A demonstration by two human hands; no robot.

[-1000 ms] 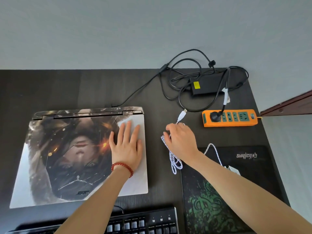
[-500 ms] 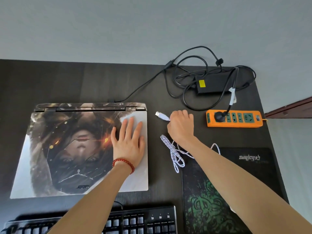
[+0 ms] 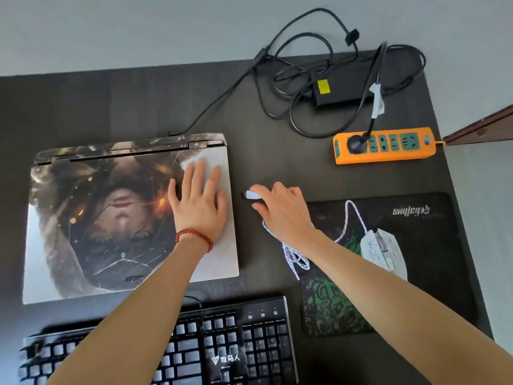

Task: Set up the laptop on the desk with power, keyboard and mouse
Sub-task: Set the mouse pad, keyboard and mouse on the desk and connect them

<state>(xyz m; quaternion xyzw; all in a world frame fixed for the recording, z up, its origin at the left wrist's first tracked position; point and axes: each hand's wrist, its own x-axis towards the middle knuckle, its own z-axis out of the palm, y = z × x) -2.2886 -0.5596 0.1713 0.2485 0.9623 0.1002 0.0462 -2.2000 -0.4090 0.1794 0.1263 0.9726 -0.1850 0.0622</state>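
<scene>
A closed laptop [image 3: 97, 218] with a printed picture on its lid lies on the dark desk [image 3: 83, 107]. My left hand [image 3: 198, 201] rests flat on the lid's right part, fingers spread. My right hand [image 3: 280, 212] pinches the USB plug [image 3: 251, 194] of the white braided mouse cable [image 3: 294, 257], its tip pointing at the laptop's right edge, a short gap away. The white mouse [image 3: 383, 248] sits on the black-and-green mouse pad [image 3: 402, 287]. A black keyboard [image 3: 236, 343] lies in front. A black power cable [image 3: 216, 104] runs to the laptop's back.
The black power brick [image 3: 344, 87] with looped cords lies at the back right. An orange power strip [image 3: 384, 145] holds one black plug. The desk's right edge is close beyond the mouse pad. A grey wall stands behind the desk.
My right hand has brought the USB plug down and left, from near the power strip toward the laptop's right side. My left hand has stayed on the lid.
</scene>
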